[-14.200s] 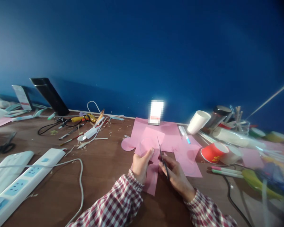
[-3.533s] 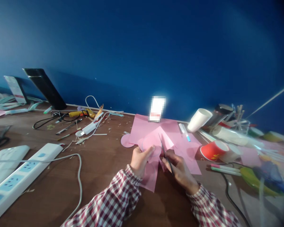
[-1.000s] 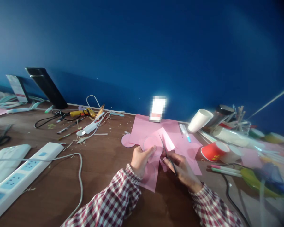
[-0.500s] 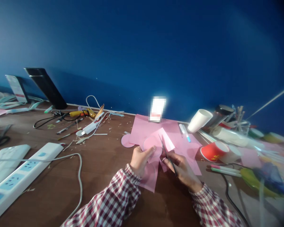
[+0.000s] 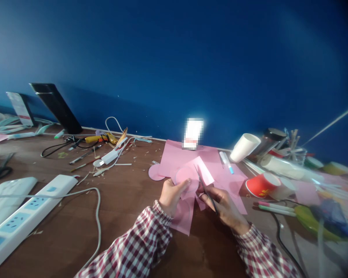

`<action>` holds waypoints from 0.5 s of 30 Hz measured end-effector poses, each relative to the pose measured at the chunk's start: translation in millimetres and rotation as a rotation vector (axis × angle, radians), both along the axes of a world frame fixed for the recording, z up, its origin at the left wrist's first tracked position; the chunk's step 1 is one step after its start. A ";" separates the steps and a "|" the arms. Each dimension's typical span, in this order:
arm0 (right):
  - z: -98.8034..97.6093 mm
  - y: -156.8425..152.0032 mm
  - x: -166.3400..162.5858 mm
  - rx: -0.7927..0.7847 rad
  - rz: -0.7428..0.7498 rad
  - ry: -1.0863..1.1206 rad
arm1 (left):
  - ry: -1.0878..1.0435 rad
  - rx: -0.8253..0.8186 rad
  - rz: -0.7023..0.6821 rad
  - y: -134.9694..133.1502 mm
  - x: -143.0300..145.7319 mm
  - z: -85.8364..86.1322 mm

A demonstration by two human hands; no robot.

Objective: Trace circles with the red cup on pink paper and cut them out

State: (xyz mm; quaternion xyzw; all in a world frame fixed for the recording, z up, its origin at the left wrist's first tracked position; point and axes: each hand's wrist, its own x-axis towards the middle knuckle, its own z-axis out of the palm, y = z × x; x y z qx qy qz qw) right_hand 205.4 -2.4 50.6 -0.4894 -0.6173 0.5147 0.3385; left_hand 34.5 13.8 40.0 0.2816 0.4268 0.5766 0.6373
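My left hand (image 5: 173, 194) pinches a piece of pink paper (image 5: 188, 177) with a round outline, thumb on top. My right hand (image 5: 222, 206) is closed around dark scissors (image 5: 210, 199), whose blades lie at the right edge of that paper. A folded strip of the paper stands up beside the blades. Under and behind my hands lie more pink sheets (image 5: 174, 154), and a cut pink disc (image 5: 156, 172) rests to the left. A capped marker (image 5: 226, 163) sits on the pink sheets at the right.
A white power strip (image 5: 31, 216) and cable lie at the left. Behind them are a yellow-handled tool (image 5: 100, 138) and scraps. A white paper cup (image 5: 245, 148), a red cup (image 5: 263, 185) and pens (image 5: 277, 208) are at the right. A lit screen (image 5: 193, 133) leans on the blue wall.
Almost nothing differs. My right hand and the scissors have shifted very slightly; the left hand keeps its hold on the paper.
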 end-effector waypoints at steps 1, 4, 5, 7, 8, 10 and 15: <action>-0.1 0.2 0.4 0.000 -0.002 -0.002 | 0.005 -0.001 -0.001 0.2 -0.1 -0.1; -0.6 0.9 1.2 0.007 -0.004 -0.006 | 0.027 -0.005 0.002 0.7 -0.2 -0.5; -0.8 1.1 1.4 0.008 -0.002 -0.007 | 0.032 -0.006 0.002 1.0 -0.3 -0.6; -1.2 1.2 2.0 0.012 0.002 -0.008 | 0.040 -0.007 0.001 1.5 -0.6 -0.9; -1.5 1.2 2.3 0.011 0.004 -0.008 | 0.045 -0.006 0.001 1.9 -0.9 -1.2; -2.4 1.3 3.2 0.006 0.005 -0.012 | 0.058 0.005 -0.005 2.5 -1.5 -1.9; -5.7 2.5 5.6 -0.007 0.010 -0.022 | 0.067 0.021 -0.015 3.0 -2.4 -2.4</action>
